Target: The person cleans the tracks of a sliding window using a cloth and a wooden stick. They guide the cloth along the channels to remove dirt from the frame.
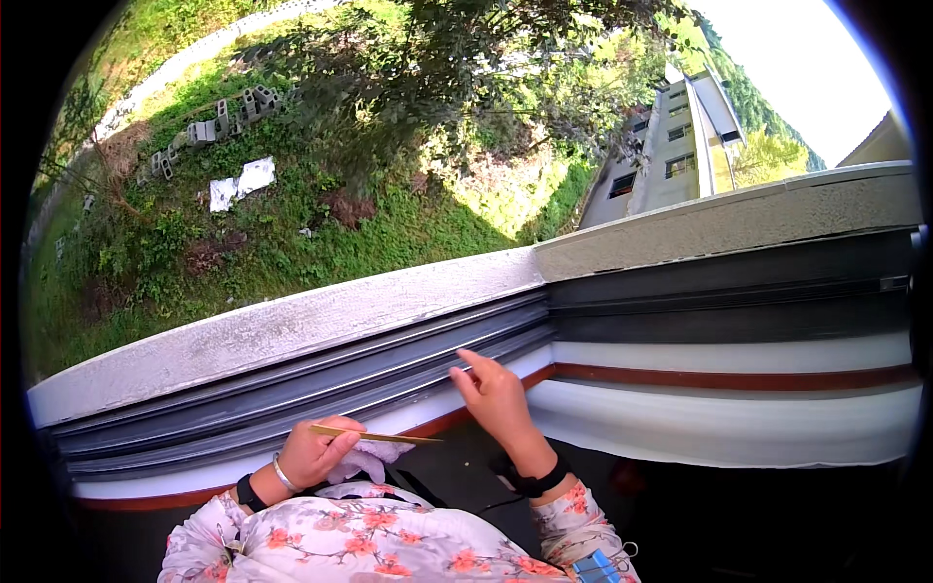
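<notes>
My left hand (pixel 312 458) grips a thin, flat, yellowish stick (pixel 393 438) between thumb and fingers, its narrow end pointing right. A crumpled lavender cloth (pixel 370 460) hangs under the stick, against the same hand; how the fingers hold it is hidden. Above the near sill, my right hand (pixel 499 404) is raised with index finger and thumb apart, and nothing shows between them. Its fingertips appear over the dark metal sliding-window track (pixel 306 399). Whether they touch the track I cannot tell.
A rough outer ledge (pixel 291 328) borders the track, with a grassy slope (pixel 291 240) beyond. At right, a second dark track (pixel 729 291) meets it at a corner. White inner sills have a red-brown edge strip (pixel 714 375). Outside stands a building (pixel 674 146).
</notes>
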The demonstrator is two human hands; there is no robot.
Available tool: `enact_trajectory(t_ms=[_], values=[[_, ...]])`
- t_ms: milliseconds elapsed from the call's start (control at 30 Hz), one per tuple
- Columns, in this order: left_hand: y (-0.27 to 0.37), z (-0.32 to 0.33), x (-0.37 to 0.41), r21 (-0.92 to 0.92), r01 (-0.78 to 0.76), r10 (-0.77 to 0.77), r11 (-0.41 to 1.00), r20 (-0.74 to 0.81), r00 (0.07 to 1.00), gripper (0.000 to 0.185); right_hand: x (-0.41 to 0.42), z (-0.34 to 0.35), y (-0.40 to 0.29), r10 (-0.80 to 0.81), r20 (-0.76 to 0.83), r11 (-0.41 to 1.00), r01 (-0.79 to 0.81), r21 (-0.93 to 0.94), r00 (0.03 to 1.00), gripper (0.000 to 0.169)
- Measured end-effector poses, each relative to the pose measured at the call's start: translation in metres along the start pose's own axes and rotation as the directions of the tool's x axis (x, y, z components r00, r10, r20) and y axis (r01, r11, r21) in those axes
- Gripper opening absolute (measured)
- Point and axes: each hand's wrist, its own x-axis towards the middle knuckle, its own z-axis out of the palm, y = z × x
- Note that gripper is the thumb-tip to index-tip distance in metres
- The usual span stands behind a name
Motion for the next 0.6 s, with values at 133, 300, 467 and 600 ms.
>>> enact_trajectory(t_ms=[133, 300, 467, 600], values=[[0.004, -0.001, 0.002, 0.042, -0.022, 0.022, 0.999, 0.01, 1.0, 0.024, 0.027, -0.038, 0.037, 0.3, -0.071, 0.94, -0.307, -0.151, 0.951, 0.032], [-0.001, -0.005, 0.0, -0.04, 0.016, -0.016, 0.999, 0.011, 1.0, 0.028, -0.015, -0.016, 0.003, 0.219, 0.698, 0.729, -0.59, 0.347, 0.682, 0.03], [-0.001, -0.006, -0.001, -0.07, -0.048, 0.038, 0.996, -0.132, 0.99, 0.027, -0.039, 0.022, -0.037, -0.127, 0.725, 0.968, -0.075, 0.24, 0.677, 0.052], [0.009, -0.005, -0.014, -0.107, -0.078, 0.058, 0.991, -0.178, 0.982, 0.026, -0.039, 0.042, -0.048, -0.338, 0.637, 0.932, 0.155, 0.326, 0.693, 0.068]])
